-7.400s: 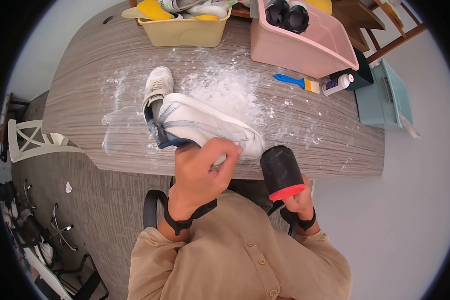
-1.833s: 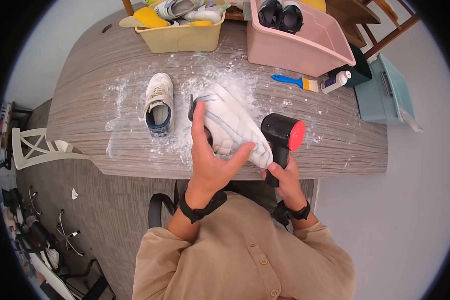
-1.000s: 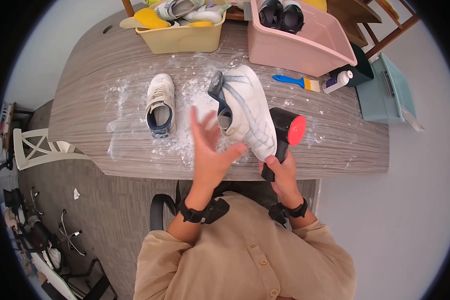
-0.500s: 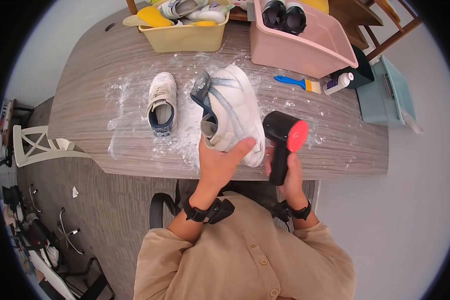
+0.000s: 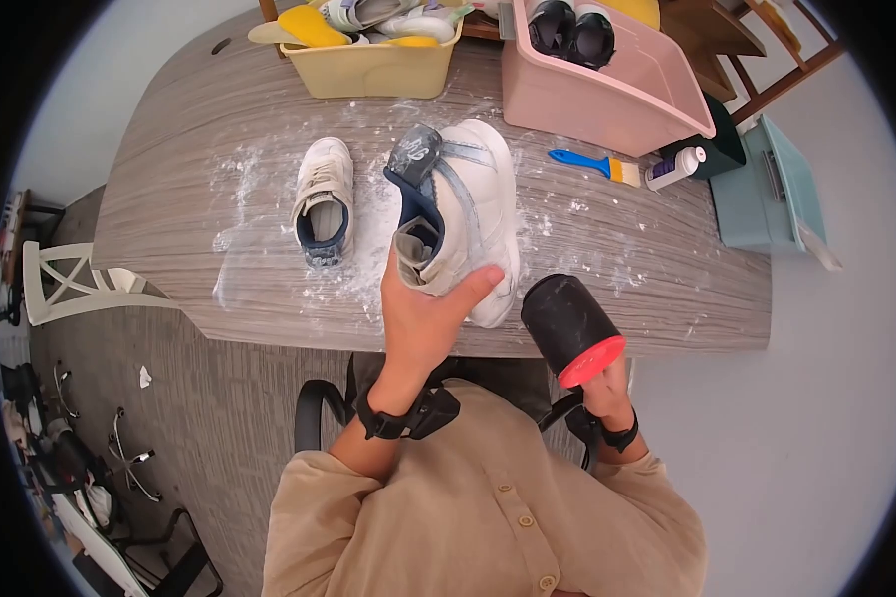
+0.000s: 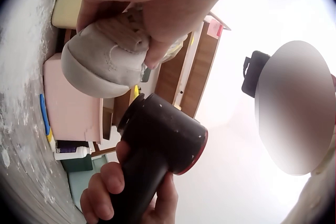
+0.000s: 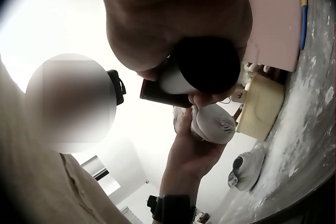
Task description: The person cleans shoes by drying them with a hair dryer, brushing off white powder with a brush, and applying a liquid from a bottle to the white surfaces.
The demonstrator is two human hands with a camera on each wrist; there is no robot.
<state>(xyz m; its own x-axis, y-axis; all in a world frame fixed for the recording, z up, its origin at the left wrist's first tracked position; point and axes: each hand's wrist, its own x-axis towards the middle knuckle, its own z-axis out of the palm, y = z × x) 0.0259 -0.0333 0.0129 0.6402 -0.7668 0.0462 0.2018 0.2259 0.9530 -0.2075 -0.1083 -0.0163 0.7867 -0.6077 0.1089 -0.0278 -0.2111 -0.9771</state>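
My left hand (image 5: 426, 316) grips a white shoe (image 5: 478, 214) with grey-blue stripes around its toe half, thumb on its side, its dark heel tilted up and away. In my right hand (image 5: 607, 390) is a black handheld blower (image 5: 567, 323) with a red rim; in the left wrist view the fingers curl round its handle (image 6: 137, 184). The blower's black end points toward the shoe's toe, a gap between them. Left of them a second white shoe (image 5: 325, 199) stands on the table, blue lining showing.
White powder marks the wooden table (image 5: 199, 179). Behind stand a yellow bin (image 5: 368, 75) of shoes and a pink bin (image 5: 597, 104) with black shoes. A blue-handled brush (image 5: 592, 163), a white bottle (image 5: 675, 169) and a teal bin (image 5: 762, 209) are at the right.
My left hand let go of the shoe, then took it again from below near the toe. The shoe turned heel-up. My right hand, which briefly supported the toe, has moved right with the blower, now tilted.
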